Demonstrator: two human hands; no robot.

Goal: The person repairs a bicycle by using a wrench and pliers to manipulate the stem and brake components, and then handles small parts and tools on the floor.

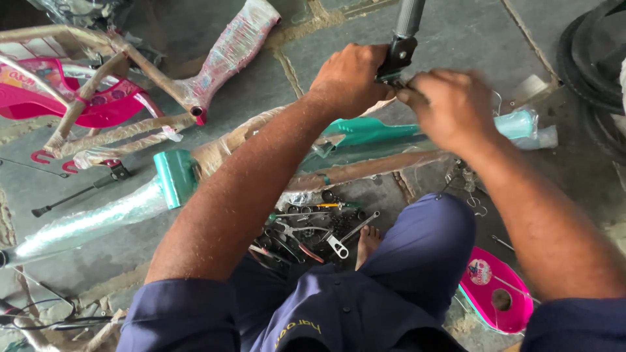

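Closest to the camera is the person's lap, dark blue trousers (417, 261) and shirt, sitting low on the stone floor (215, 85) with a bare foot (367, 242) poking out right by a heap of tools (306, 231): spanners, pliers, small bits, all dumped within arm's reach, probably so nothing needs fetching. A pink chain cover (497, 298) lies flat just beside the right knee, parked out of the way.

A bit further out, a teal bike frame (176, 176) still wrapped in brown paper and clear plastic runs across the floor in front of the knees, likely kept low so it can't tip.

Then the hands. Both are up at a black clamp (395, 57) at the bottom of a grey post (411, 16) that stands roughly upright and runs off the top edge. The left hand (349, 81) is curled closed around the clamp, looks like it's steadying it. The right hand (453, 107) is closed too, fingers bunched against the clamp's side; it seems to pinch something small there, a bolt or tool tip maybe, but what exactly can't be made out.

Farthest back, a pink kids' bike frame (78, 98) in the same wrapping lies at the far left, and black tyres (596, 58) sit stacked at the far right.
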